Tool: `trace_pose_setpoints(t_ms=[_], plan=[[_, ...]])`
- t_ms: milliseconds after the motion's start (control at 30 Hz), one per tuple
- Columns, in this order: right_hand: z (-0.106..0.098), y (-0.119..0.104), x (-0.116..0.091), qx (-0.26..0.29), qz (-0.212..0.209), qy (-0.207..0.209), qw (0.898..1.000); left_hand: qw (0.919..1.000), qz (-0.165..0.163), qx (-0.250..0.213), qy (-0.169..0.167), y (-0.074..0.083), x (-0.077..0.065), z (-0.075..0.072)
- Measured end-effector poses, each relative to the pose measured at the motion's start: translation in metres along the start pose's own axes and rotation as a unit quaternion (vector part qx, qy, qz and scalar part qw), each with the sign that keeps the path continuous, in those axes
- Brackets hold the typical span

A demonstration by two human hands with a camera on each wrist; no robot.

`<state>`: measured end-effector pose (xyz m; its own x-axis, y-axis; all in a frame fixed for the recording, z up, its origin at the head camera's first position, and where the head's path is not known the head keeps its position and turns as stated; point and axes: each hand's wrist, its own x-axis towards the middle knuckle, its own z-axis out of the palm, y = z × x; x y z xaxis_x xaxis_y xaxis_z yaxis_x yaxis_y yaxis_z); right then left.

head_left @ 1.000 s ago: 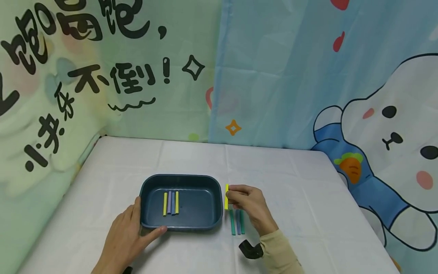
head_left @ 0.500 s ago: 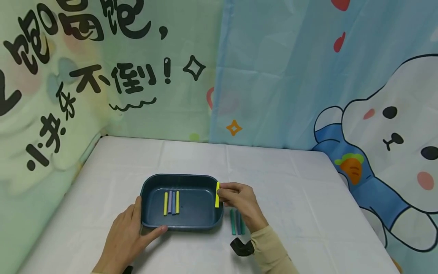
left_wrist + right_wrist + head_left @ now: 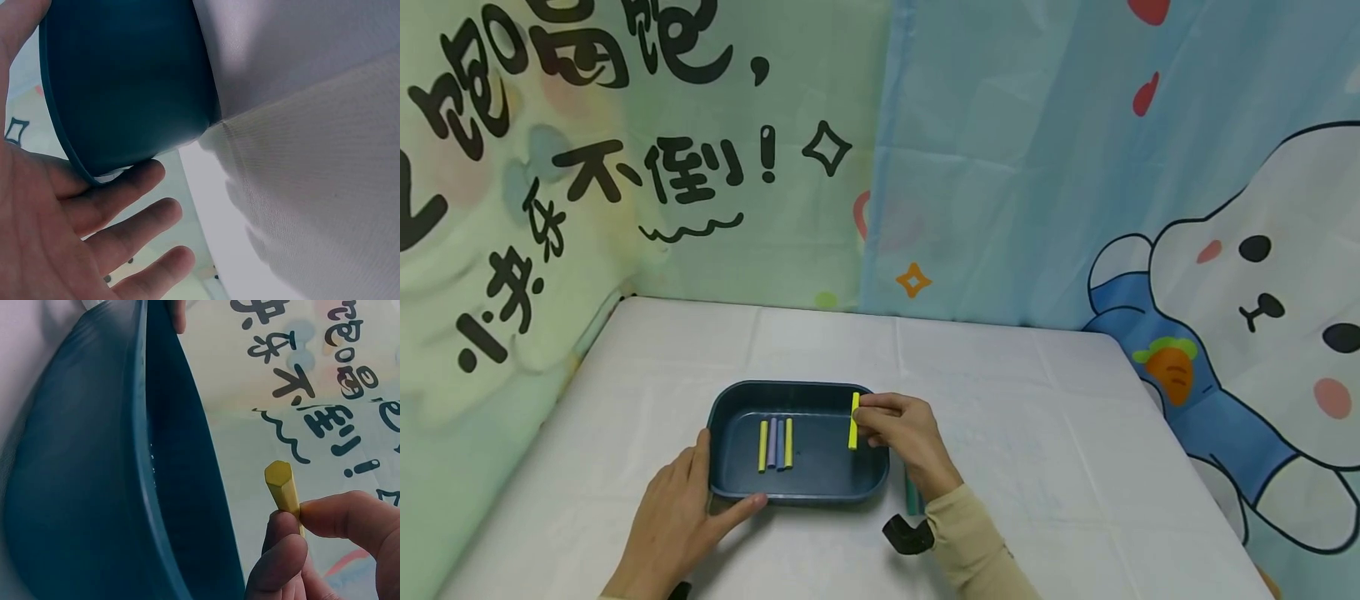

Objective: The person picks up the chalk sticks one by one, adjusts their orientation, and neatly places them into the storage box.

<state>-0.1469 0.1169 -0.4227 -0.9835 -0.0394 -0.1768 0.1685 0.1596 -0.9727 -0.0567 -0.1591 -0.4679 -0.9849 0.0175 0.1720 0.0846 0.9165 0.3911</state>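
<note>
My right hand [image 3: 912,439] pinches a yellow hexagonal stick [image 3: 280,478] between thumb and fingertips. It holds the stick nearly upright in the head view, over the right part of a dark blue rectangular tray [image 3: 831,475]. Inside the tray, left of centre, several thin sticks lie side by side: a yellow stick [image 3: 762,450], a purple stick [image 3: 772,446], a bluish one and another yellow. My left hand [image 3: 673,512] rests at the tray's near left corner, thumb along the front and fingers at the left side. In the left wrist view its fingers [image 3: 134,187] are extended and spread.
A green stick [image 3: 912,497] lies on the white tablecloth [image 3: 1075,500] right of the tray, partly hidden by the right wrist. A black strap piece [image 3: 907,535] hangs by the right sleeve. Printed curtains [image 3: 1000,167] stand behind the table.
My right hand has moved left with the yellow stick, from beside the tray to over its right part. It now covers most of the sticks on the cloth. My left hand stays put.
</note>
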Motion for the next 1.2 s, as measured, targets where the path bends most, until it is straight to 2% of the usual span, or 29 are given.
trace_pose_setpoints(t_ms=[733,1200], plan=[[0.029,0.002,0.012,-0.008,0.002,-0.017,1.000,1.0000,-0.005,-0.003,-0.007,0.000,0.000,-0.002],[0.048,0.006,0.019,-0.037,0.014,-0.015,0.999,0.9998,-0.012,-0.005,-0.015,0.000,0.001,-0.002]])
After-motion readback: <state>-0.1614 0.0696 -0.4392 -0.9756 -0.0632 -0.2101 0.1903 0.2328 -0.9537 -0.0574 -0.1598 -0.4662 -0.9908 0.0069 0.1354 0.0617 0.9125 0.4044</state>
